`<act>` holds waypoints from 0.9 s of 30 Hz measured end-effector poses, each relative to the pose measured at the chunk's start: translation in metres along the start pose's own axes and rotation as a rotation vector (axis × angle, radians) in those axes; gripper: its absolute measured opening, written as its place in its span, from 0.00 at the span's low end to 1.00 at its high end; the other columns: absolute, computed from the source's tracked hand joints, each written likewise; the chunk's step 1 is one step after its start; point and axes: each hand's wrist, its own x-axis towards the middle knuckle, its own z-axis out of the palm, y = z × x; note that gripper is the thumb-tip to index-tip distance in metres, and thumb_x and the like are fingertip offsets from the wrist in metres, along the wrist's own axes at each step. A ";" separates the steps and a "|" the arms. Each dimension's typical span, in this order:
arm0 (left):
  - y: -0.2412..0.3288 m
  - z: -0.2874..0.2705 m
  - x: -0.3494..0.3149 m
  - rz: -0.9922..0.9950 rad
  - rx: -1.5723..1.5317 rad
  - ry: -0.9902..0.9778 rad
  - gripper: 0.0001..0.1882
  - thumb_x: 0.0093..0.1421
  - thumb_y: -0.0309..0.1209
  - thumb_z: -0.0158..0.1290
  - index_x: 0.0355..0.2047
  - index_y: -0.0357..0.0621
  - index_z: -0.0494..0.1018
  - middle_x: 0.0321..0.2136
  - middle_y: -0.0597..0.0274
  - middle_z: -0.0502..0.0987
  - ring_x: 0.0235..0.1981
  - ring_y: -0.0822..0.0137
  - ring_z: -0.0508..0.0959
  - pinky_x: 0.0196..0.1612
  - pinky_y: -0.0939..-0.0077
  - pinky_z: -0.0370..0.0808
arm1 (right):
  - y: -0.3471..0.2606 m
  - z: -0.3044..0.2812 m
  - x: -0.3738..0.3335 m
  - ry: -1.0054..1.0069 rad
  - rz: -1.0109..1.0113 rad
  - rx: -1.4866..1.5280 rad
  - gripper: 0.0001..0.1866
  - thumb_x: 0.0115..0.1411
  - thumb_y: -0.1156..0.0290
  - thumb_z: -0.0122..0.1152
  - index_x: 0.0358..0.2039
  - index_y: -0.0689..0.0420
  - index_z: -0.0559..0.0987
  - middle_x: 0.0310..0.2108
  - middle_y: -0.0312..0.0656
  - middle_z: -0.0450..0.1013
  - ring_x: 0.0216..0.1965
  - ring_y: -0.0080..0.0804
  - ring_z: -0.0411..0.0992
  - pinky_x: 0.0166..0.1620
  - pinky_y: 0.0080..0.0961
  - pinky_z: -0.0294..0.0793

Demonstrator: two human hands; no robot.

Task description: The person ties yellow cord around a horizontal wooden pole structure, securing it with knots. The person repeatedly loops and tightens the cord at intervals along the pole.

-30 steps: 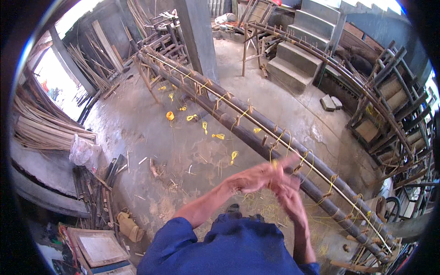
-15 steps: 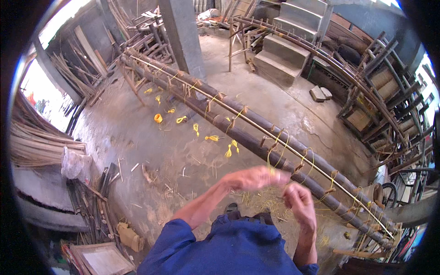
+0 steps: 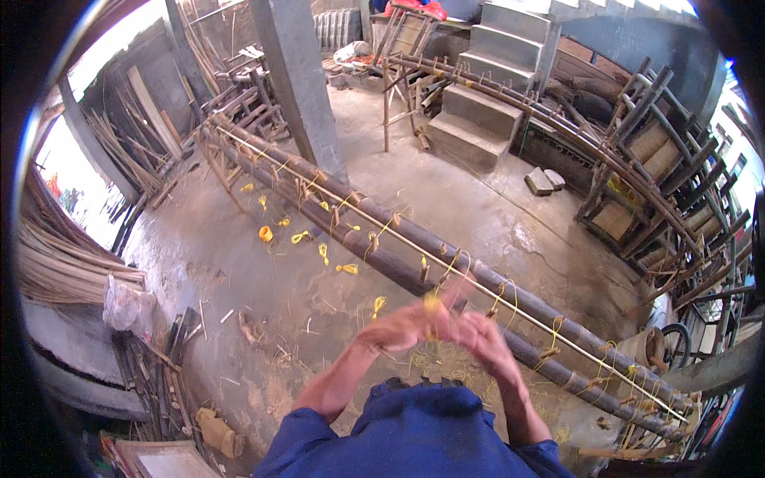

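Fingers (image 3: 456,295) of the left hand (image 3: 405,325) are pointing, blurred, toward the near dark pole (image 3: 394,267) in the head view; the right hand's (image 3: 480,333) are sitting curled alongside. Whether either is gripping, I cannot tell. Yellow cord (image 3: 433,305) is showing against the left hand, before the pole.

Room opens leftward; ahead — dark poles (image 3: 402,271) bar passage.

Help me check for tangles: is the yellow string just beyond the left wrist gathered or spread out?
Gathered: the yellow string beyond the left hand shows as one compact clump, not separate strands.
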 end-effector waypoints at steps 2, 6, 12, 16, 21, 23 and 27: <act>0.010 -0.006 0.005 -0.112 0.094 -0.038 0.34 0.67 0.53 0.35 0.67 0.49 0.49 0.52 0.51 0.73 0.56 0.59 0.70 0.63 0.65 0.60 | -0.038 0.006 -0.014 -0.242 0.350 0.011 0.18 0.69 0.60 0.44 0.29 0.60 0.73 0.23 0.26 0.63 0.28 0.15 0.59 0.33 0.18 0.62; 0.030 -0.003 0.009 -0.237 0.133 -0.028 0.34 0.67 0.54 0.34 0.68 0.53 0.47 0.56 0.50 0.69 0.56 0.58 0.70 0.61 0.62 0.62 | -0.061 -0.028 0.007 0.056 0.288 0.103 0.18 0.69 0.61 0.45 0.26 0.59 0.73 0.24 0.28 0.64 0.27 0.16 0.60 0.29 0.17 0.61; 0.028 0.008 0.013 0.161 -0.351 0.652 0.31 0.68 0.49 0.38 0.65 0.46 0.54 0.57 0.51 0.69 0.55 0.63 0.71 0.60 0.68 0.64 | -0.036 -0.003 -0.009 -0.263 0.405 0.035 0.19 0.69 0.58 0.47 0.28 0.60 0.72 0.23 0.29 0.63 0.28 0.16 0.59 0.31 0.22 0.62; 0.007 -0.001 0.004 0.074 -0.143 0.444 0.27 0.69 0.46 0.38 0.62 0.45 0.60 0.58 0.55 0.68 0.56 0.61 0.70 0.61 0.64 0.63 | -0.058 -0.024 0.015 0.025 0.109 0.099 0.19 0.69 0.59 0.46 0.25 0.58 0.73 0.22 0.25 0.63 0.26 0.13 0.58 0.29 0.16 0.59; 0.028 0.002 0.017 0.343 -0.629 0.532 0.25 0.69 0.46 0.36 0.58 0.47 0.67 0.55 0.55 0.70 0.57 0.58 0.69 0.60 0.51 0.62 | -0.008 -0.005 0.000 -0.082 0.130 0.061 0.19 0.68 0.59 0.47 0.26 0.59 0.73 0.23 0.25 0.63 0.28 0.14 0.60 0.29 0.18 0.61; 0.029 0.002 0.027 0.360 -0.618 0.973 0.25 0.69 0.47 0.36 0.55 0.45 0.70 0.60 0.55 0.65 0.59 0.56 0.67 0.60 0.53 0.64 | -0.036 -0.008 -0.006 -0.173 0.232 0.045 0.19 0.68 0.58 0.47 0.27 0.60 0.74 0.23 0.26 0.64 0.28 0.15 0.60 0.30 0.20 0.62; 0.019 -0.006 0.011 -0.118 -0.045 0.171 0.26 0.68 0.47 0.39 0.59 0.44 0.65 0.65 0.57 0.54 0.62 0.56 0.63 0.60 0.55 0.63 | -0.056 -0.032 0.019 0.031 0.179 0.113 0.19 0.69 0.59 0.47 0.28 0.60 0.73 0.24 0.27 0.63 0.28 0.15 0.59 0.30 0.19 0.61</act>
